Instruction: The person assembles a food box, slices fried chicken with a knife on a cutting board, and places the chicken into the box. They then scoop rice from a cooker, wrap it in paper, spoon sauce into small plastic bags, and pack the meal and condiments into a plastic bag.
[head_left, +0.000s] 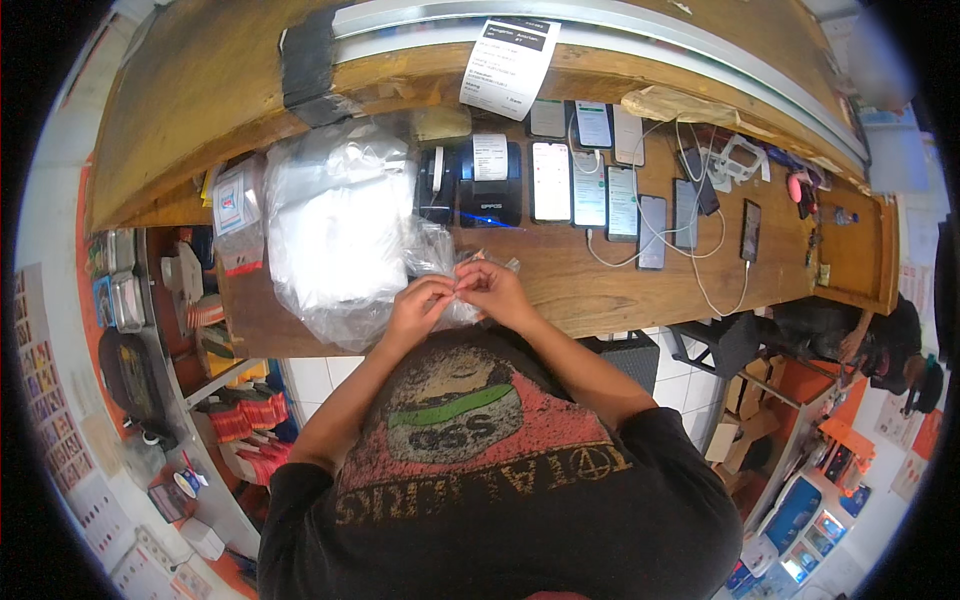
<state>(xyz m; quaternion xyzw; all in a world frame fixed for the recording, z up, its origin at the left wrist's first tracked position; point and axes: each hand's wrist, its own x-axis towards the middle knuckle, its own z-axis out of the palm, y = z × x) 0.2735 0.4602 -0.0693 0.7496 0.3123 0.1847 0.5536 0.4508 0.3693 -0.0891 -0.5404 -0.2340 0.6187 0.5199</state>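
Note:
My left hand (420, 306) and my right hand (495, 291) meet close to my chest, at the front edge of a wooden counter. Fingertips of both pinch a piece of thin clear plastic (468, 313), seemingly a small bag; its contents are hard to make out. Left of my hands lies a large clear plastic bag (341, 225) with a bright white stack inside, its crumpled edge reaching towards my fingers. Beyond my hands stands a black receipt printer (490, 202) with a printed slip (491, 157) coming out.
Several phones (551, 184) and white charging cables (694, 255) cover the counter's (555, 289) right part. A printed paper (510, 71) hangs from the wooden ledge above. At far left lies a small packet (238, 214). A person (885, 337) sits at right; a dark stool (626, 360) stands below.

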